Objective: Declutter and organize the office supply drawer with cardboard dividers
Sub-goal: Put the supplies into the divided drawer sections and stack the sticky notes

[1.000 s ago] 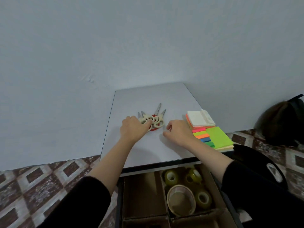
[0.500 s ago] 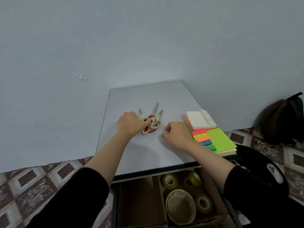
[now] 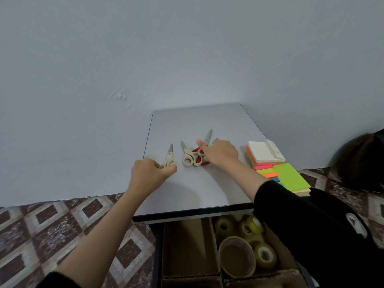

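On grey desktop, cream-handled scissors, blades closed, handles in left hand

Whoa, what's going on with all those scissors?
A person is sorting things on a table. The left hand grips one beige scissors by its handles, apart from the other scissors, which the right hand covers. Below, the open drawer has cardboard dividers, with tape rolls in the right section.
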The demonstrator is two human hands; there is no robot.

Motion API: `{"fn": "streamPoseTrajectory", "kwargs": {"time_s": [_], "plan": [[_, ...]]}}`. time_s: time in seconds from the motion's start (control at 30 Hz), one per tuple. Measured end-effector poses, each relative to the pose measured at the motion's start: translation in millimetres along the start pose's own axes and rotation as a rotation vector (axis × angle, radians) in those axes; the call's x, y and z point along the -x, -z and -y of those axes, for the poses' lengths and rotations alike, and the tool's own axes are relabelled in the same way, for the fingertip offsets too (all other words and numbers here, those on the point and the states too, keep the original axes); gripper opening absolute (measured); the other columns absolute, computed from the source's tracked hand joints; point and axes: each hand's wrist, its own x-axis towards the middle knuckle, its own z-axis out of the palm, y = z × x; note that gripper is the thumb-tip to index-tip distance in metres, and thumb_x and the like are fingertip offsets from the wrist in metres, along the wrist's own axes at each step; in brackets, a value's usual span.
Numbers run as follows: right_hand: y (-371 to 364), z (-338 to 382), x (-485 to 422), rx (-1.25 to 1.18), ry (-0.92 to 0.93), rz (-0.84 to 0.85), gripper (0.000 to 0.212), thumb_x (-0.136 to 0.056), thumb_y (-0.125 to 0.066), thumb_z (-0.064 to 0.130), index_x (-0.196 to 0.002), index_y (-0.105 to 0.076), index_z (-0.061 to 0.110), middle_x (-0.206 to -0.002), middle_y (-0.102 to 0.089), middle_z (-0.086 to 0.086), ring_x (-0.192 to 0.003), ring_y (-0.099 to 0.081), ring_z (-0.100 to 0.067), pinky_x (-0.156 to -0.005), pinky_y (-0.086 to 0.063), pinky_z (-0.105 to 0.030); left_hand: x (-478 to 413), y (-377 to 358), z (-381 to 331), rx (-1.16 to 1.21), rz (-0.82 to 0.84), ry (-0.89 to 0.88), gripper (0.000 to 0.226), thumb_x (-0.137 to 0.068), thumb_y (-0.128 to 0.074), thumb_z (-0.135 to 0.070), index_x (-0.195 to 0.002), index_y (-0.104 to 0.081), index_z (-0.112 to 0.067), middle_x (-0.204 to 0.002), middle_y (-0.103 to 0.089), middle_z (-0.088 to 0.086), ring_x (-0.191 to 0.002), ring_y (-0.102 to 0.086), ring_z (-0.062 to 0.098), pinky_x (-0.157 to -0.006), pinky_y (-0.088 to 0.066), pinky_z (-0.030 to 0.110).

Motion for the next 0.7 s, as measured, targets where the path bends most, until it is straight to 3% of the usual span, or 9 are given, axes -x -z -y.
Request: {"fn": "streamPoseTrajectory", "kwargs": {"time_s": [0.1, 0.17, 0.3, 0.43, 0.6, 0.7], "plan": [[-4, 9, -5, 0.042, -0.02, -0.017, 0.077, -0.083, -0.035, 0.074, -0.103, -0.061, 0.005, -0.11, -0.061, -0.011, -0.103, -0.058, -0.029, -0.07, -0.038, -0.028, 12, 9, 14, 0.011, -0.029, -0.001, 0.051, -0.074, -0.069, -0.043, -0.049, -0.054, -0.002, -0.048, -0.032, 0.006, -0.045, -0.029, 0.015, -0.047, -0.022, 0.025], [-6, 12, -6, 0.064, -0.022, -0.015, 0.071, -0.081, -0.043, 0.072, -0.099, -0.062, 0.006, -0.108, -0.062, -0.01, -0.102, -0.059, -0.028, -0.07, -0.039, -0.028, 18, 13, 22, 0.024, -0.041, -0.011, 0.052, -0.074, -0.069, -0.043, -0.045, -0.046, -0.007, -0.046, -0.031, 0.005, -0.043, -0.026, 0.014, -0.046, -0.02, 0.023], [-9, 18, -6, 0.068, -0.029, -0.04, 0.046, -0.077, -0.064, 0.05, -0.095, -0.062, 0.008, -0.105, -0.064, -0.007, -0.099, -0.06, -0.025, -0.066, -0.039, -0.025, 26, 20, 35, 0.022, -0.055, 0.007, 0.054, -0.073, -0.069, -0.046, -0.045, -0.046, -0.007, -0.046, -0.033, 0.004, -0.044, -0.027, 0.013, -0.043, -0.018, 0.019], [-5, 22, -4, 0.068, -0.039, -0.021, 0.042, -0.076, -0.068, 0.043, -0.095, -0.06, 0.006, -0.099, -0.061, -0.004, -0.094, -0.06, -0.022, -0.064, -0.039, -0.025, 34, 22, 41, 0.041, -0.046, 0.03, 0.054, -0.074, -0.069, -0.047, -0.049, -0.053, -0.002, -0.046, -0.035, 0.003, -0.042, -0.026, 0.012, -0.038, -0.023, 0.018], [3, 17, 4, -0.053, 0.0, -0.026, 0.042, -0.075, -0.071, 0.037, -0.061, -0.042, 0.012, -0.077, -0.049, -0.002, -0.074, -0.051, -0.019, -0.059, -0.039, -0.026, 42, 26, 40, 0.056, -0.042, 0.043, 0.053, -0.074, -0.069, -0.047, -0.068, -0.068, 0.005, -0.055, -0.054, 0.017, -0.046, -0.035, 0.014, -0.044, -0.026, 0.02], [10, 8, 13, -0.164, 0.054, -0.056, 0.044, -0.074, -0.072, 0.037, -0.056, -0.042, 0.01, -0.063, -0.046, -0.002, -0.062, -0.048, -0.018, -0.048, -0.035, -0.027, 50, 29, 36, 0.059, -0.043, 0.048, 0.055, -0.074, -0.069, -0.048, -0.069, -0.067, 0.007, -0.05, -0.044, 0.01, -0.045, -0.033, 0.014, -0.044, -0.025, 0.023]]}}
